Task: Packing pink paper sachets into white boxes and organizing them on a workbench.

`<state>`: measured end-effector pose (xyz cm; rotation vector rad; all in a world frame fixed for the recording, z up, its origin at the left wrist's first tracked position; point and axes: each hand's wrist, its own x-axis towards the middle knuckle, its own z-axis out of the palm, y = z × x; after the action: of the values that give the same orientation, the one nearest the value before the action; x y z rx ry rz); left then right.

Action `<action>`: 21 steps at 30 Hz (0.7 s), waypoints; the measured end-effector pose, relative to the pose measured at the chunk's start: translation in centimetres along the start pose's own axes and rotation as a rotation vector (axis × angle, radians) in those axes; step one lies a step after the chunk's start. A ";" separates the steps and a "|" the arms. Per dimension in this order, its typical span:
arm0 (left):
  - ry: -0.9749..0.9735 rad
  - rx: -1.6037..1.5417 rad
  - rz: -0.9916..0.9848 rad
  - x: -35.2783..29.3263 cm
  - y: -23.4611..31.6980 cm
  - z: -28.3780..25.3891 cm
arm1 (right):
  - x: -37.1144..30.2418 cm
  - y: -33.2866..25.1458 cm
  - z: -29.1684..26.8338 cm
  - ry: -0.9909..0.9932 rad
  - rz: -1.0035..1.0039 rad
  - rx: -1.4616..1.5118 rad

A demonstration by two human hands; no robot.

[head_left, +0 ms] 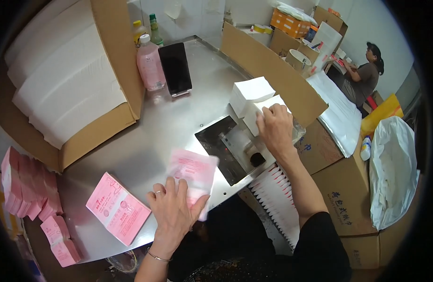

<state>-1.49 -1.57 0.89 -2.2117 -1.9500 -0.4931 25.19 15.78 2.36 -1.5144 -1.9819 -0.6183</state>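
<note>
My left hand (173, 207), with a ring and a bracelet, is closed on a pink printed wrapper (196, 165), thumb at one side and fingers on its face. The wrapper is blurred by motion. My right hand (276, 129) bends its fingers over the top of the nearer stack of folded white tissues (255, 115), gripping at its upper edge. A second white tissue stack (252, 93) stands just behind it. Below my right hand is a rectangular opening (216, 136) in the tabletop with a metal part inside. A pile of flat pink wrappers (117, 209) lies left of my left hand.
Bundled pink wrappers (28, 183) sit at the left edge of the metal table (197, 84). A cardboard box of white tissue (70, 80) stands far left. Behind are a dark phone (175, 68) and a pink bottle (150, 63). Cartons (341, 197) and a seated person (367, 70) are right.
</note>
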 end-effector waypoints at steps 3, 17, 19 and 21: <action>0.015 -0.046 0.026 -0.2 -0.6 0.5 | 0.5 0.1 -0.5 -0.045 0.048 0.072; -0.060 -0.352 0.077 -1.0 -0.2 0.5 | -6.7 -8.2 -3.0 0.093 -0.505 0.514; -0.083 -0.361 0.014 -1.1 -1.9 0.7 | -11.1 -12.3 -5.2 -0.222 -0.779 0.735; 0.054 -0.253 0.040 -1.0 -2.0 0.6 | -11.2 -13.9 -3.5 -0.067 -0.689 0.633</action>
<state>-3.44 -2.06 -0.19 -2.3499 -1.9041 -0.8260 14.58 1.99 -2.98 -0.4729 -2.4326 -0.1463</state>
